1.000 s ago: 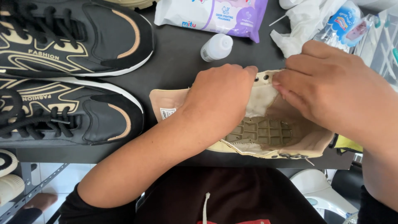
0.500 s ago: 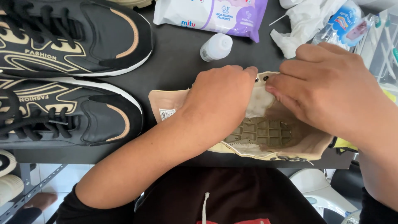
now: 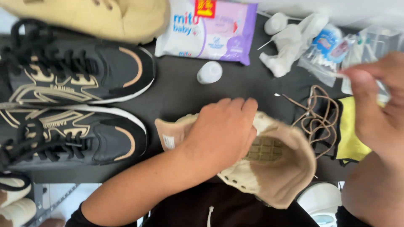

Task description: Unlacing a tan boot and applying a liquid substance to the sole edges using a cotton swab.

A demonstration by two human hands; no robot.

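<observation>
L hand (image 3: pixel 223 134) fingers clenched round beige boot (image 3: pixel 273 168) at table's (image 3: pixel 181 92) near edge. R hand (image 3: pixel 378 105) raised beyond, right side, fingertips pinched; can't tell on what. Wipes pack (image 3: pixel 210 33) at far edge.

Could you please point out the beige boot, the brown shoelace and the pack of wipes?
beige boot (image 3: pixel 290 176): head view, on its padded collar.
brown shoelace (image 3: pixel 313 120): head view, on the coiled loops.
pack of wipes (image 3: pixel 210 31): head view, on its front face.

Head view, close, straight down.
</observation>
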